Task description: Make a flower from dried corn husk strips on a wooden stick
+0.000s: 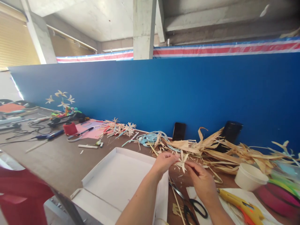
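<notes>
A small pale flower [183,162] with thin pointed petals is held up between my two hands, above the brown table. My left hand [166,161] pinches it from the left side. From the right, the fingertips of my right hand [202,178] close on its petals. Below my hands lie black-handled scissors [187,204], partly hidden by my right wrist, and a thin stick [175,197]. An open white cardboard box [122,168] sits under my left forearm. Dried husk strips [211,147] are heaped just behind the flower.
At right are a yellow glue gun [241,203], a white tub [250,176] and a pink round container [277,198]. A phone [179,131] leans on the blue partition [145,90]. Finished-looking flowers [62,98], a red spool [69,128] and cables [23,129] stand left.
</notes>
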Demonstrator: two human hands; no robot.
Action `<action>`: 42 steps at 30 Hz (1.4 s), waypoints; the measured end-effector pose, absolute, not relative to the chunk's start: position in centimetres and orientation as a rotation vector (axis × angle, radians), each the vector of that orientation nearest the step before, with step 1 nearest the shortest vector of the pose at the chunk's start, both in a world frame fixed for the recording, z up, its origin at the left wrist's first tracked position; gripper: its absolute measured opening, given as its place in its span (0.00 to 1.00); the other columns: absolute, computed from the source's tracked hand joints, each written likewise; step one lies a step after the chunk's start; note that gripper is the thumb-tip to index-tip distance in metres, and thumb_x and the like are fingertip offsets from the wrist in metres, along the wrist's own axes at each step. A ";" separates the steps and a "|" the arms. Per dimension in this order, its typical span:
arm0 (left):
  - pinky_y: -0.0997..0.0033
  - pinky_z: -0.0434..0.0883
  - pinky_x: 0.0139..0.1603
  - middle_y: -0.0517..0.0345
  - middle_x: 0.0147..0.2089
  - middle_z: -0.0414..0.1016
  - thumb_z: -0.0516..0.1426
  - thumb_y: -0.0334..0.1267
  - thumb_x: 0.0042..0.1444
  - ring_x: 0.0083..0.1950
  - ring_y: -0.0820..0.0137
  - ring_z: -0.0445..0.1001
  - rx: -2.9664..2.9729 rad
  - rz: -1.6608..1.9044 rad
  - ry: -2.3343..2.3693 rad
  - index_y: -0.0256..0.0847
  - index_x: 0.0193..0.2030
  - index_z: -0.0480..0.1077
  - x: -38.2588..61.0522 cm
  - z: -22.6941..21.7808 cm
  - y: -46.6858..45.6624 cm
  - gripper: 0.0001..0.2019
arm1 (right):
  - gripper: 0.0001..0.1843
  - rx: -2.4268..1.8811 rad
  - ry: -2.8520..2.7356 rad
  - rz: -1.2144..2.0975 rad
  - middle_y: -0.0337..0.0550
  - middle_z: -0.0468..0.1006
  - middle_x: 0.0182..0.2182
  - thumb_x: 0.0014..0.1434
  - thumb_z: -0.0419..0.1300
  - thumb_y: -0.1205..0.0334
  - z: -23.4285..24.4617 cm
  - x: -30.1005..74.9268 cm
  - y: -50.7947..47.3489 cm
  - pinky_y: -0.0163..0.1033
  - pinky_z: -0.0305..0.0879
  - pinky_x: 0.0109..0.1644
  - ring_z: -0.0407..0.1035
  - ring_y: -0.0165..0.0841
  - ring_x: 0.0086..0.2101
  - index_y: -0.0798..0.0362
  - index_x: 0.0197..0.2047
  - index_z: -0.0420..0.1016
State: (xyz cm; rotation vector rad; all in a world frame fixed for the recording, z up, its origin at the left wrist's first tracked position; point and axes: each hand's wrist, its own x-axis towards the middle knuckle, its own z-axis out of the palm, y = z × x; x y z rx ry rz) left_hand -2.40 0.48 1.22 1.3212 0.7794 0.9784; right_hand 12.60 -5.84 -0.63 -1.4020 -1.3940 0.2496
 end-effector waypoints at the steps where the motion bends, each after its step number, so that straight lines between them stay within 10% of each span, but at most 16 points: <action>1: 0.77 0.54 0.26 0.63 0.20 0.62 0.60 0.54 0.40 0.23 0.79 0.57 1.326 0.978 0.766 0.33 0.21 0.67 -2.4 1.2 0.5 0.21 | 0.12 -1.400 -1.409 0.257 0.44 0.78 0.37 0.50 0.58 0.53 -0.6 12.6 -5.8 0.43 0.61 0.48 0.70 0.40 0.39 0.47 0.35 0.78; 19: 0.77 0.52 0.24 0.65 0.19 0.60 0.62 0.48 0.38 0.22 0.80 0.56 1.393 0.934 0.765 0.34 0.23 0.67 -2.5 0.9 0.9 0.17 | 0.18 -1.393 -1.215 0.725 0.39 0.75 0.23 0.45 0.62 0.50 -1.4 12.9 -5.3 0.37 0.64 0.27 0.65 0.33 0.22 0.50 0.38 0.78; 31: 0.79 0.59 0.28 0.60 0.27 0.67 0.63 0.42 0.40 0.26 0.80 0.62 1.269 0.910 0.536 0.34 0.37 0.70 -2.8 1.5 0.5 0.18 | 0.13 -1.388 -1.297 0.561 0.39 0.75 0.25 0.47 0.60 0.52 -0.1 12.5 -5.8 0.36 0.64 0.29 0.64 0.32 0.22 0.48 0.34 0.79; 42: 0.79 0.58 0.23 0.63 0.21 0.64 0.62 0.53 0.36 0.23 0.79 0.61 1.301 0.774 0.748 0.35 0.26 0.65 -2.9 1.5 0.5 0.21 | 0.13 -1.351 -1.347 0.541 0.43 0.77 0.31 0.47 0.60 0.54 -0.7 12.6 -5.6 0.39 0.66 0.32 0.68 0.36 0.28 0.47 0.35 0.79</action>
